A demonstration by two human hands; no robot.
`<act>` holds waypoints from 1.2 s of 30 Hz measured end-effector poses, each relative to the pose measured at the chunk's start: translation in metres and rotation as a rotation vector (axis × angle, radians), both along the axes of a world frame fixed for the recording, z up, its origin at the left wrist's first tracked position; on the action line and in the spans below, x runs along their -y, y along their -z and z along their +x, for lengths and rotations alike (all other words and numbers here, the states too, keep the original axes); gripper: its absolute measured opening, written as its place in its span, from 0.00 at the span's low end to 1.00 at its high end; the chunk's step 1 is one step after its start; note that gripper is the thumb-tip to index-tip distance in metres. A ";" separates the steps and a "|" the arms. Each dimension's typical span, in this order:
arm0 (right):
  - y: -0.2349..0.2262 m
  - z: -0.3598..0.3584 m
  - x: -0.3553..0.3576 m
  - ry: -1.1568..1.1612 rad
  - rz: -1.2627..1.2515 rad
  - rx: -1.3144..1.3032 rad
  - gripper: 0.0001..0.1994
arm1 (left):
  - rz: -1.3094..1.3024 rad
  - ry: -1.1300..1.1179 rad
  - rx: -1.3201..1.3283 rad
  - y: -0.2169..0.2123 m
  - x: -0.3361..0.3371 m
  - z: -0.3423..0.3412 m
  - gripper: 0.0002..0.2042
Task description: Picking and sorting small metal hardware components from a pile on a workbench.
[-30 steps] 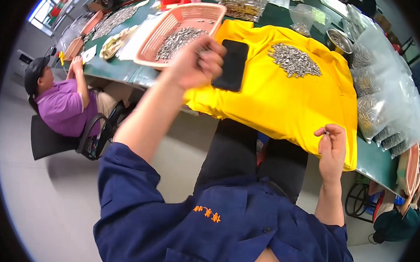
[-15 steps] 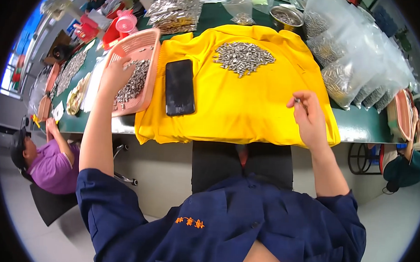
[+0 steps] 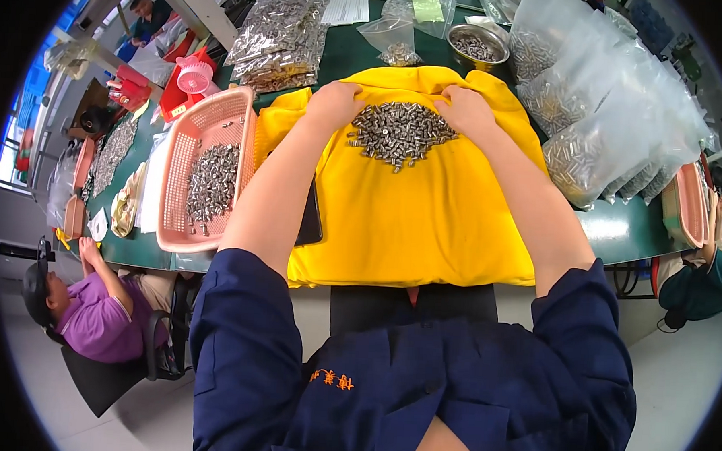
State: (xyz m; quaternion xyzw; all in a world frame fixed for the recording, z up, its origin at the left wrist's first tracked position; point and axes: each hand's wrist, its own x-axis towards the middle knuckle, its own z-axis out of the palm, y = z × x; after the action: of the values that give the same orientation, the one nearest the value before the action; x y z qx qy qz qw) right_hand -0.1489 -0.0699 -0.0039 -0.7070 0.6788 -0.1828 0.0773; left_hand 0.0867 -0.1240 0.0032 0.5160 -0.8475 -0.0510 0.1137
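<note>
A yellow cloth (image 3: 418,220), cut like a garment, lies spread over the table in front of me. Toward its far side sits a pile of small metal cylindrical parts (image 3: 401,134). My left hand (image 3: 334,105) grips the cloth at the pile's far left, fingers curled into the fabric. At the far right of the pile, my right hand (image 3: 466,113) is closed on the cloth as well. Under my left forearm a black phone (image 3: 310,222) is partly hidden. Left of that forearm stands a pink plastic basket (image 3: 170,169) holding more metal parts (image 3: 212,180).
Clear bags of metal parts (image 3: 578,146) crowd the right side. A metal bowl (image 3: 504,56) and a small bag (image 3: 399,54) stand at the back, beside stacked packets (image 3: 276,40). People sit at the left (image 3: 103,319) and right (image 3: 693,284).
My left hand has left the pink basket and my right hand has come in from the right; both now hold the cloth's far part. The cloth's far edge has been drawn nearer.
</note>
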 end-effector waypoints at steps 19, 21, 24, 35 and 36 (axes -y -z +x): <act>0.016 0.001 -0.031 -0.046 -0.532 0.273 0.04 | -0.095 -0.087 -0.706 -0.017 -0.060 0.003 0.05; 0.020 -0.002 -0.024 -0.040 -0.518 0.223 0.04 | -0.050 -0.084 -0.670 -0.011 -0.054 0.001 0.05; 0.023 -0.005 -0.016 0.034 -0.304 0.239 0.05 | -0.077 -0.102 -0.584 -0.004 -0.049 0.000 0.06; 0.012 -0.003 -0.082 0.015 -0.053 -0.140 0.06 | 0.039 -0.016 0.082 -0.006 -0.084 -0.003 0.13; 0.012 0.004 -0.082 0.013 -0.054 -0.140 0.06 | 0.033 -0.025 0.106 -0.006 -0.085 -0.007 0.12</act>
State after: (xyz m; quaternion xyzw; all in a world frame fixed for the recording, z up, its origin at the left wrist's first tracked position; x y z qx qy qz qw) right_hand -0.1453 0.0122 -0.0160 -0.7153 0.6820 -0.1520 0.0093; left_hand 0.0800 -0.0388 0.0091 0.5304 -0.8448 -0.0361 0.0608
